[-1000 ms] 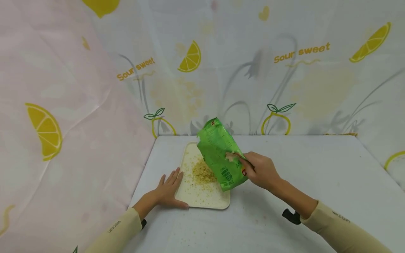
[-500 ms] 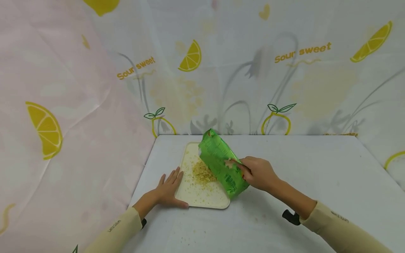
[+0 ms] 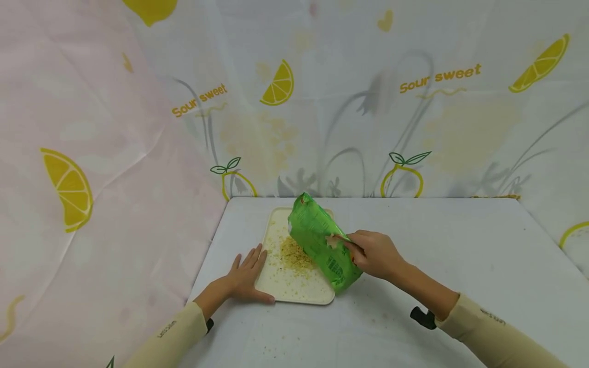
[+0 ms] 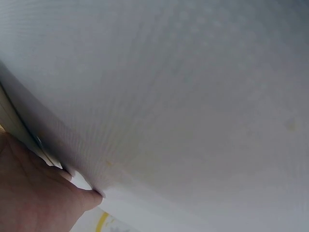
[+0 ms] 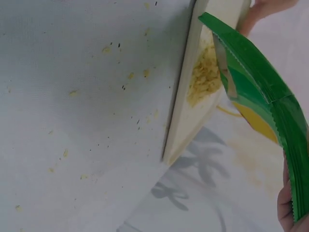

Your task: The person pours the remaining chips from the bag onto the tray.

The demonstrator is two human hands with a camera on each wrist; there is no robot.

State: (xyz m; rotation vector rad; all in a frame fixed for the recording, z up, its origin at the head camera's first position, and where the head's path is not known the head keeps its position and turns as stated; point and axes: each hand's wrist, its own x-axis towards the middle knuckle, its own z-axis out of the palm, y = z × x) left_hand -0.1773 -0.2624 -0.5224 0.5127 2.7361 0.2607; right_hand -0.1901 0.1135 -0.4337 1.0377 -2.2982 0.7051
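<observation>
A cream rectangular tray (image 3: 294, 295) lies on the white table, a heap of yellow crumbly flakes (image 3: 293, 255) in its middle. My left hand (image 3: 246, 278) rests with fingers spread along the tray's left edge; the left wrist view shows part of this hand (image 4: 38, 193) beside the rim. In my right hand (image 3: 375, 254) a green plastic packet (image 3: 317, 225) is pinched by its right side and held slanted over the tray's right half, covering part of it. The right wrist view shows the packet (image 5: 256, 63) edge-on, with its crimped seam, close beside the heap.
Small yellow and dark crumbs (image 3: 282, 338) are scattered on the white tabletop (image 3: 437, 245) in front of the tray. A pale curtain (image 3: 340, 102) printed with lemons hangs behind the table, and a pinkish one (image 3: 115, 204) at the left.
My right hand has lowered the green packet toward the tray and tilted it further, its upper end shifting slightly left. My left hand stays at the tray's edge.
</observation>
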